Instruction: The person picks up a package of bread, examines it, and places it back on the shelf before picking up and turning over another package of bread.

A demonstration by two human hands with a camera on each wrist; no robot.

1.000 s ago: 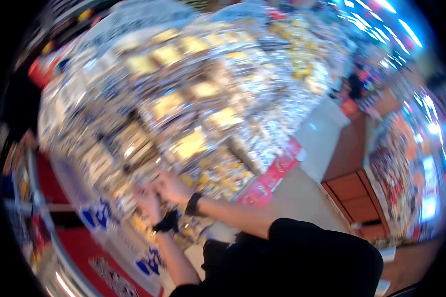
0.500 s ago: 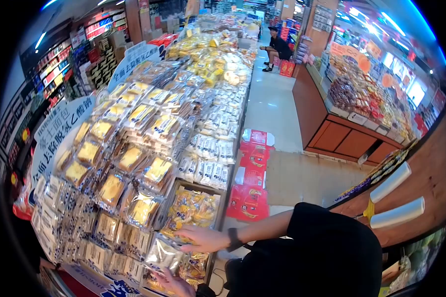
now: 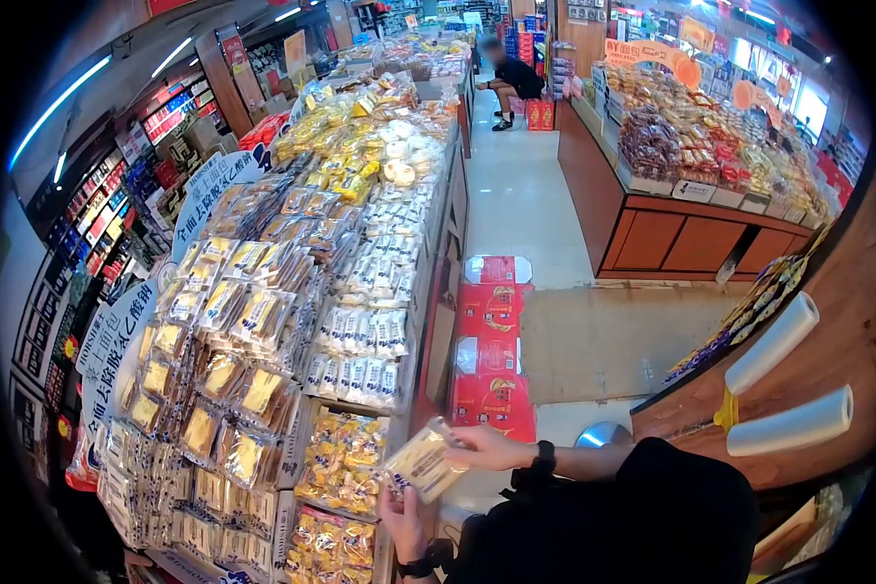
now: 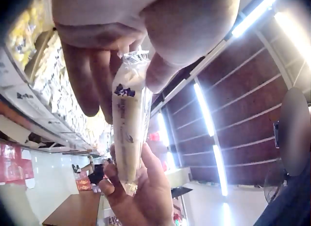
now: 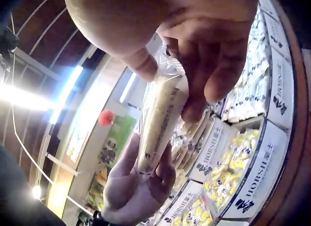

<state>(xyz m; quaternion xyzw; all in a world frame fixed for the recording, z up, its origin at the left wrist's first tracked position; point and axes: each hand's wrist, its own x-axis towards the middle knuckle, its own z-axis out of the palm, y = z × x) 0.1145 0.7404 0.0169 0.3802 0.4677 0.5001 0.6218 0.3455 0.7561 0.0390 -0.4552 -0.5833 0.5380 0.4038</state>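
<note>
A clear-wrapped pale bread packet (image 3: 426, 461) is held up between both hands, over the right edge of the display. My left hand (image 3: 405, 521) pinches its lower left end; my right hand (image 3: 492, 450) grips the upper right end. In the left wrist view the packet (image 4: 127, 124) stands edge-on, my left hand (image 4: 146, 21) at the near end and my right hand (image 4: 146, 194) at the far end. The right wrist view shows the packet (image 5: 163, 114) with my right hand (image 5: 194, 36) near and my left hand (image 5: 133, 192) far.
Stacked wrapped breads (image 3: 219, 389) fill the long display, with bins of yellow packets (image 3: 341, 457) nearest. Flattened red cartons (image 3: 492, 360) lie on the aisle floor. A wooden counter (image 3: 672, 238) stands right, near plastic bag rolls (image 3: 788, 423). Farther back, a person (image 3: 514, 83) sits.
Both hands have moved right from over the bread stacks and lifted the packet, now gripped at both ends. The head view has turned and shows more of the aisle.
</note>
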